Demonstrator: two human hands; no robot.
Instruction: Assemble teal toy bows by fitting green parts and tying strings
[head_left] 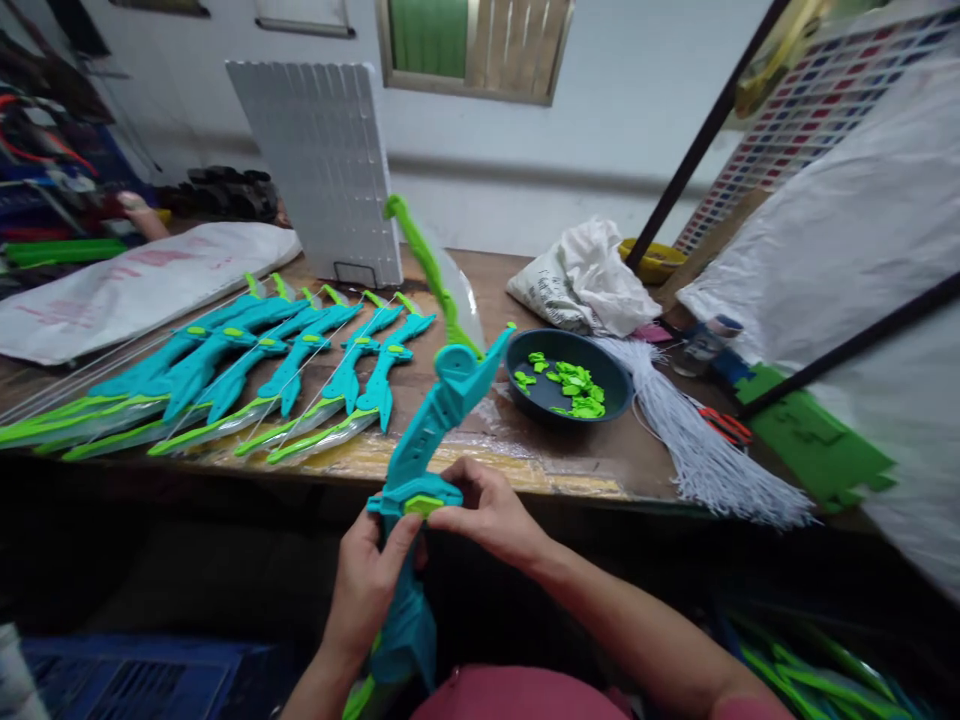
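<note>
A turquoise toy bow (424, 430) with lime-green limbs stands tilted in front of me, its lower end near my lap. My left hand (367, 570) is wrapped round the grip, thumb beside a small lime-green piece (424, 505) set in the bow's middle. My right hand (491, 515) is closed at the same spot, thumb against the green piece and fingers behind the turquoise guard. A dark round bowl (536, 400) on the table holds several loose lime-green pieces (581, 390).
Several assembled toy bows (300, 365) lie in a row on the wooden table (480, 440). Right of the bowl are a bundle of white strings (697, 440), orange-handled scissors (724, 425) and a green foam mat (814, 435). White sacks (585, 280) stand behind. Another person's hand (142, 212) shows far left.
</note>
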